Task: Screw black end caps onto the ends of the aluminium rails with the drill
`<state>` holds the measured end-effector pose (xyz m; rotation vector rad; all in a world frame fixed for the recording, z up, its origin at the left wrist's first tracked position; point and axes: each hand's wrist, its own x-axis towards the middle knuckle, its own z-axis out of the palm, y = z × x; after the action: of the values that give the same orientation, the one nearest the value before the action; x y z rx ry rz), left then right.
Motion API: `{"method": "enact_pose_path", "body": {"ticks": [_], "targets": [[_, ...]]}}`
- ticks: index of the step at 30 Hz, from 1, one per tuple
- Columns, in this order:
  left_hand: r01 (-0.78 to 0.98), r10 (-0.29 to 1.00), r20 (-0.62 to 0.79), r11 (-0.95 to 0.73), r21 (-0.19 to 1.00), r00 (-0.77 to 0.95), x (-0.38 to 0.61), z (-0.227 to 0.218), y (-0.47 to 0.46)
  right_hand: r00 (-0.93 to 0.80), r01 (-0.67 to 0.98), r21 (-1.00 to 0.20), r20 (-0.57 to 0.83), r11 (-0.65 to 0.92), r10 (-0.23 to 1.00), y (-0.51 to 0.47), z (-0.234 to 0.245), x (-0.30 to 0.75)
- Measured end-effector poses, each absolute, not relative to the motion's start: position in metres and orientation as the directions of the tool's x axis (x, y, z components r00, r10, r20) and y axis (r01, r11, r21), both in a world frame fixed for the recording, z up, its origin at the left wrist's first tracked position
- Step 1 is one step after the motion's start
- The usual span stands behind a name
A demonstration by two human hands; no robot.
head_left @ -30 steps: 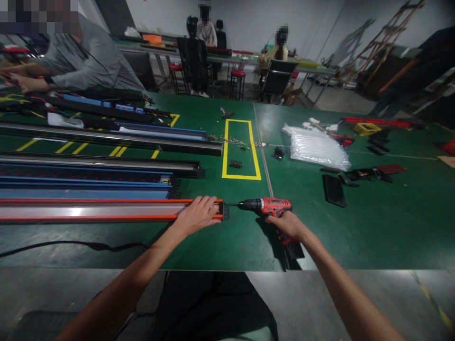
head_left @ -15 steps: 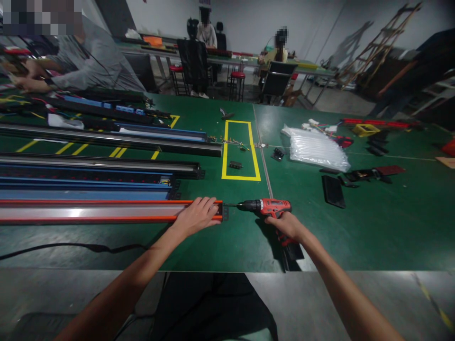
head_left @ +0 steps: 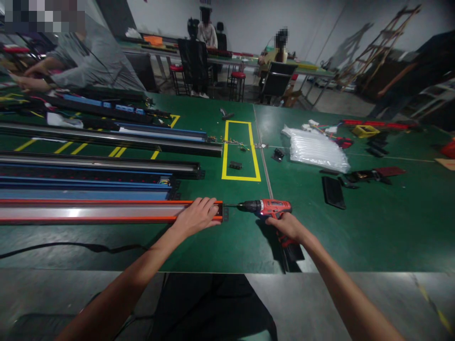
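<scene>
My left hand [head_left: 197, 213] is wrapped over the right end of a long rail with orange edges and a silvery face [head_left: 106, 211]. A black end piece [head_left: 226, 213] shows at the rail's tip, just beyond my fingers. In my right hand [head_left: 287, 226] is a red and black cordless drill [head_left: 273, 207], held by its grip and lying level. Its long thin bit [head_left: 232, 205] points left and reaches the end of the rail. A light glows below the drill's chuck.
Blue and black rails [head_left: 142, 166] lie behind the orange one. A small black part [head_left: 235, 165] sits inside a yellow taped box. Farther right are a bubble-wrap bundle [head_left: 318, 149] and a black phone [head_left: 333, 192]. A co-worker in grey [head_left: 95, 59] sits at back left.
A light has come on below the drill's chuck. Both hands and the rail stay in place. The co-worker's hands at back left have shifted slightly.
</scene>
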<state>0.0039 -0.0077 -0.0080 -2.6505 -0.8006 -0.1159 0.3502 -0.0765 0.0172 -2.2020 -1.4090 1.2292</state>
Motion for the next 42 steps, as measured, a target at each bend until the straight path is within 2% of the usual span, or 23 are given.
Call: {"method": "enact_pose_path", "body": {"ticks": [8, 27, 37, 42], "targets": [[0.557, 0.525, 0.185, -0.775, -0.299, 0.831, 0.0039, -0.0075, -0.0075, 0.166, 0.624, -0.597, -0.530, -0.505, 0.832, -0.0761, 0.0205, 0.3492], [0.554, 0.515, 0.203, -0.771, -0.315, 0.833, 0.0037, -0.0077, -0.0080, 0.168, 0.653, -0.592, -0.495, -0.473, 0.852, -0.0756, 0.0143, 0.3514], [0.546, 0.509, 0.200, -0.773, -0.323, 0.837, 0.0034, -0.0086, -0.0072, 0.166, 0.632, -0.595, -0.521, -0.496, 0.837, -0.0758, 0.0161, 0.3508], [0.550, 0.513, 0.199, -0.769, -0.325, 0.835, 0.0033, -0.0103, -0.0072, 0.122, 0.686, -0.585, -0.494, -0.433, 0.861, -0.0676, 0.0177, 0.3565]]}}
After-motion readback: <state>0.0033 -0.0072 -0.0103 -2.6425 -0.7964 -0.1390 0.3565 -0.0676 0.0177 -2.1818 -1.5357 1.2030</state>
